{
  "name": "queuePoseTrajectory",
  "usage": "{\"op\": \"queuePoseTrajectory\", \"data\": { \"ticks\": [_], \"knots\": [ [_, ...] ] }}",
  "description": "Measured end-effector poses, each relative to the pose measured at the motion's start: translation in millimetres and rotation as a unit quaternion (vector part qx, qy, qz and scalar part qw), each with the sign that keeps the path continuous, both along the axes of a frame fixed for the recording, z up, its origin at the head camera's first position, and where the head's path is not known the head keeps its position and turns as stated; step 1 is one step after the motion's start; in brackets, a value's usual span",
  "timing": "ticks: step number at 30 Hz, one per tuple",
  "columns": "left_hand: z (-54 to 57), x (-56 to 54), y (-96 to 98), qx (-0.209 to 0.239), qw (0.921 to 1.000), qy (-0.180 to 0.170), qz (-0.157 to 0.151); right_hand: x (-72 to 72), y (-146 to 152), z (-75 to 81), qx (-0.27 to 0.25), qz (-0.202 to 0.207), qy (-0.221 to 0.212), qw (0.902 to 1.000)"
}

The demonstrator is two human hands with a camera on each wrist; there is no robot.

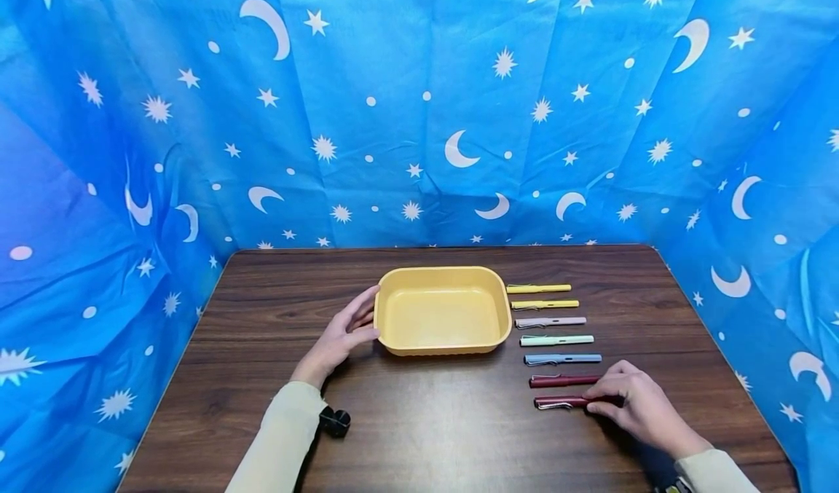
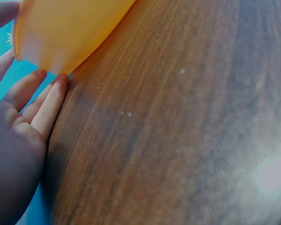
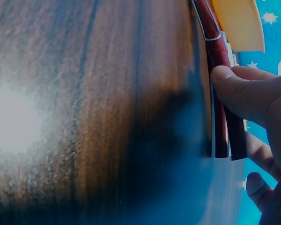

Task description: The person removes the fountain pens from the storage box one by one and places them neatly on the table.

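Note:
At the table's middle, my left hand (image 1: 341, 336) rests against the left end of a yellow tray (image 1: 442, 350), fingers spread fairly straight along its side. In the left wrist view the fingertips (image 2: 61, 80) touch the tray's outer wall (image 2: 70, 33). My right hand (image 1: 636, 404) pinches the nearest dark red pen (image 1: 557, 403) by its right part, between thumb and fingers. The right wrist view shows the thumb pressed on that pen (image 3: 218, 52). Just behind it lies a second dark red pen (image 1: 557, 381), parallel to it.
Farther back, in the same column right of the tray, lie a blue pen (image 1: 564, 359), a mint green pen (image 1: 557, 341), a pale pink pen (image 1: 550, 322) and two yellow pens (image 1: 547, 304). A blue star-and-moon cloth (image 1: 393, 172) surrounds the wooden table (image 1: 282, 289).

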State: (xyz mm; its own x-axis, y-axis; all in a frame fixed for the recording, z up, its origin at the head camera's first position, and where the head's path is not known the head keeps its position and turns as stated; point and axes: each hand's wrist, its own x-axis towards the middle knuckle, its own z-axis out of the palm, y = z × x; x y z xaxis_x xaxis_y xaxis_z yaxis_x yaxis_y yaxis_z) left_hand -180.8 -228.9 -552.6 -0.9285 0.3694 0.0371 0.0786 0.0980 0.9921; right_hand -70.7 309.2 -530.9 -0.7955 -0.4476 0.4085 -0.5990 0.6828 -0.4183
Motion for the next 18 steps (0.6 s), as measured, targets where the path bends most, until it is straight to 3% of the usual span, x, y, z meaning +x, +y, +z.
{"op": "queuePoseTrajectory", "data": {
  "ticks": [9,18],
  "knots": [
    [-0.4,-0.4,0.0,0.000,1.0000,0.002,0.000,0.1,3.8,-0.9,0.067,0.006,-0.011,0.9977],
    [-0.3,-0.6,0.1,-0.003,1.0000,-0.001,0.002,-1.2,3.2,1.9,0.077,0.006,-0.038,0.9963]
  ]
}}
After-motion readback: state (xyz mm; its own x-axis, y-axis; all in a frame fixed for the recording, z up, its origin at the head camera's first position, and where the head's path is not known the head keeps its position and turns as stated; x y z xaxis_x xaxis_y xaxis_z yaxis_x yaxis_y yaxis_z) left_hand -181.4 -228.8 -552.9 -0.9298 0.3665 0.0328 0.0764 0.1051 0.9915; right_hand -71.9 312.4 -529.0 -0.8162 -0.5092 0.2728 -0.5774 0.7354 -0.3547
